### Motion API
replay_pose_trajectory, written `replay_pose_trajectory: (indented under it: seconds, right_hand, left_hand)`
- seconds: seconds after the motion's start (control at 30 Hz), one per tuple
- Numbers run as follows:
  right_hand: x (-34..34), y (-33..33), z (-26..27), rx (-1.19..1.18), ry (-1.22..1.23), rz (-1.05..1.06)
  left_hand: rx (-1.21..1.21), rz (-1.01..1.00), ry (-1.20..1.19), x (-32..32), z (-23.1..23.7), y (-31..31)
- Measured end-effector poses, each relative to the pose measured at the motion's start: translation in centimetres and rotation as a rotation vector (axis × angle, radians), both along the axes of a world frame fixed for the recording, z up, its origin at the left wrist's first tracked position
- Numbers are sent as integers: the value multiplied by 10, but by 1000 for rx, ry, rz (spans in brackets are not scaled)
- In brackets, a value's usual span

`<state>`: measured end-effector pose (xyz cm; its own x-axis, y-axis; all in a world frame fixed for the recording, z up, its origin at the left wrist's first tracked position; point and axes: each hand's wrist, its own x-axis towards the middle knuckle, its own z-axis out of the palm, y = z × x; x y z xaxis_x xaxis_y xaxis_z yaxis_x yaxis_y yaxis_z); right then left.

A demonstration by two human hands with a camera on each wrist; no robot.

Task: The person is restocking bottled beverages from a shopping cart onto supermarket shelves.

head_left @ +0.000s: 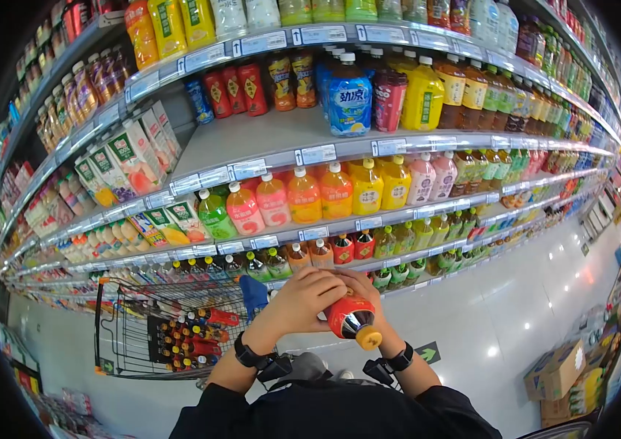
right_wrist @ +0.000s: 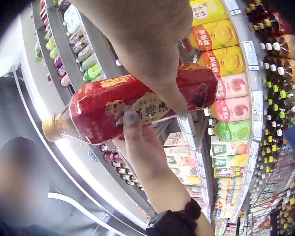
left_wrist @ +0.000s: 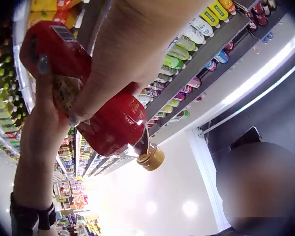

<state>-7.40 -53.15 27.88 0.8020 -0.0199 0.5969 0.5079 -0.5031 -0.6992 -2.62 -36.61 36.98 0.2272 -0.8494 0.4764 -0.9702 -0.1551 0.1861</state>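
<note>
Red-labelled bottle (head_left: pixel 343 313): located btwn both hands, in front of the torso; tilted, gold cap (head_left: pixel 369 337) projecting clear of the fingers on the wearer's side; dark liquid visible at shoulder. L hand (head_left: pixel 309 294): fingers curled, clamped on bottle w/ thumb. R hand (head_left: pixel 362 284): clamped on opp. side, also w/ thumb on bottle; its fingers partly hidden behind L hand & bottle in head view. Cream label panel (right_wrist: pixel 152 112) sits btwn the two thumbs per R wrist view. Black wrist strap (head_left: pixel 250 356) on L side, black wrist strap (head_left: pixel 401 357) on R side, both behind the fingers. Shopping cart (head_left: pixel 98 333): left of L-hand fingers, w/ several bottles (head_left: pixel 190 340) inside; blue panel (head_left: pixel 254 295) of cart is near L fingers. Beyond fingertips: shelf row incl. orange bottle (head_left: pixel 304 197), yellow bottle (head_left: pixel 367 190), pink bottle (head_left: pixel 245 211), green bottle (head_left: pixel 215 216). Next shelf up, farther from fingers: blue jug (head_left: pixel 350 101). Right of R-hand fingers: green arrow floor sign (head_left: pixel 428 354), near; cardboard box (head_left: pixel 555 369), well apart.
</note>
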Motion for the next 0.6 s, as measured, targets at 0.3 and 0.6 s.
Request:
replay_pose_trajectory:
  seconds: [0.3, 0.6]
  right_hand:
    - [98, -4, 89, -291, -408, 7]
    - [247, 56, 183, -325, -495, 385]
  left_hand:
    - [-252, 237, -346, 39, 47, 19]
    - [-562, 411, -505, 169, 79, 68]
